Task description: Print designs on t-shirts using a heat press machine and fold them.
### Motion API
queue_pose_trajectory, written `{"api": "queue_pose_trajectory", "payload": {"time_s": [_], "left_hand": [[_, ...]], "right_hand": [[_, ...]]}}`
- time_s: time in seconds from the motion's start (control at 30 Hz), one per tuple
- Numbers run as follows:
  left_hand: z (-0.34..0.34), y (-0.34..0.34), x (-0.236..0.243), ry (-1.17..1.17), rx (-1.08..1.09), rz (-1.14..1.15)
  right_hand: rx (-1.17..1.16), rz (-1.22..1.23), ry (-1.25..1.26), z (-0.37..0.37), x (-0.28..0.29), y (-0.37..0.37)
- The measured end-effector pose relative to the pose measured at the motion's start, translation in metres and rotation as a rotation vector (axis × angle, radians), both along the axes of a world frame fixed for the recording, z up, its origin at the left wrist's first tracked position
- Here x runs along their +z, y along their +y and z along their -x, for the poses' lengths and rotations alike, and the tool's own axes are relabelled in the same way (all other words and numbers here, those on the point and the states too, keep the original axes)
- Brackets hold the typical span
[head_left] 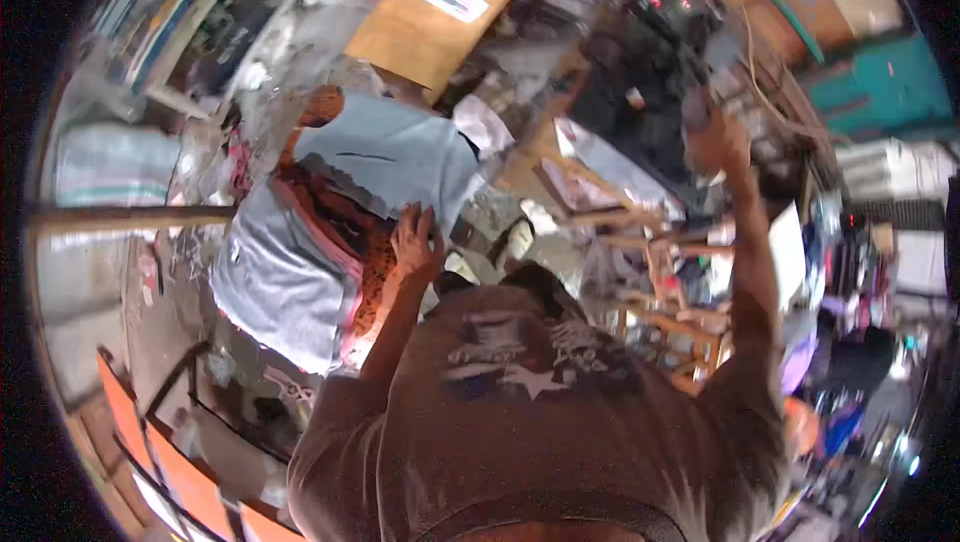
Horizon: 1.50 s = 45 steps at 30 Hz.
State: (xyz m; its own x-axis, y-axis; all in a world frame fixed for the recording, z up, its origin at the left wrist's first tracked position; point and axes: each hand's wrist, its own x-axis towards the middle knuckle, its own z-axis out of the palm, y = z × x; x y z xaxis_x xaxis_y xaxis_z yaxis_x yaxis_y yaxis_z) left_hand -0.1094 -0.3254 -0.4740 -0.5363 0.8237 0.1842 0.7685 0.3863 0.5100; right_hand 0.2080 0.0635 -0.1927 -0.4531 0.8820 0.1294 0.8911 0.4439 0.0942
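My left hand [416, 242] rests with spread fingers on a light grey-blue piece of fabric [385, 152]. It lies on a rust-and-dark patterned cloth [375, 277], beside another pale grey folded cloth [275, 282] with a pink edge. My right hand [718, 140] is reached out to the right, closed on a grey object [697, 107] that is blurred, at the edge of a dark, cloth-like surface [630, 82].
A wooden board [420, 32] with a white label stands ahead. A wooden chair-like frame [660, 272] is right of my body, with cluttered items beyond. An orange board [130, 402] is at the lower left. My shoes [518, 240] show on the littered floor.
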Motion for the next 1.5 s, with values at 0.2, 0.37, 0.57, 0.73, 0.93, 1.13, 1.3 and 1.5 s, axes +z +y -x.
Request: {"api": "queue_pose_trajectory", "payload": {"time_s": [0.2, 0.37, 0.57, 0.73, 0.93, 1.13, 1.3, 1.5], "left_hand": [[-0.002, 0.01, -0.003, -0.006, 0.047, 0.06], [-0.001, 0.025, 0.004, -0.022, 0.129, 0.043], [-0.003, 0.042, 0.005, 0.001, 0.246, 0.033], [-0.005, 0.049, -0.01, -0.03, 0.318, 0.026], [-0.009, 0.052, -0.023, 0.171, 0.267, -0.13], [-0.008, 0.054, -0.024, 0.165, 0.251, -0.11], [0.006, 0.052, -0.029, 0.212, 0.319, -0.014], [0.009, 0.047, -0.028, 0.185, 0.345, 0.169]], "right_hand": [[0.106, 0.229, 0.158, -0.035, 0.128, 0.077], [0.37, -0.077, 0.168, -0.037, 0.222, 0.13], [0.044, -0.563, 0.182, -0.052, 0.269, 0.212], [0.012, -0.74, 0.196, -0.02, 0.272, 0.227], [0.668, -0.126, 0.103, -0.022, 0.132, 0.165], [-0.017, 0.595, 0.597, -0.088, 0.096, 0.207], [0.179, 1.174, 1.832, -0.122, 0.126, 0.149], [-0.427, 1.034, 1.738, -0.109, 0.008, -0.012]]}}
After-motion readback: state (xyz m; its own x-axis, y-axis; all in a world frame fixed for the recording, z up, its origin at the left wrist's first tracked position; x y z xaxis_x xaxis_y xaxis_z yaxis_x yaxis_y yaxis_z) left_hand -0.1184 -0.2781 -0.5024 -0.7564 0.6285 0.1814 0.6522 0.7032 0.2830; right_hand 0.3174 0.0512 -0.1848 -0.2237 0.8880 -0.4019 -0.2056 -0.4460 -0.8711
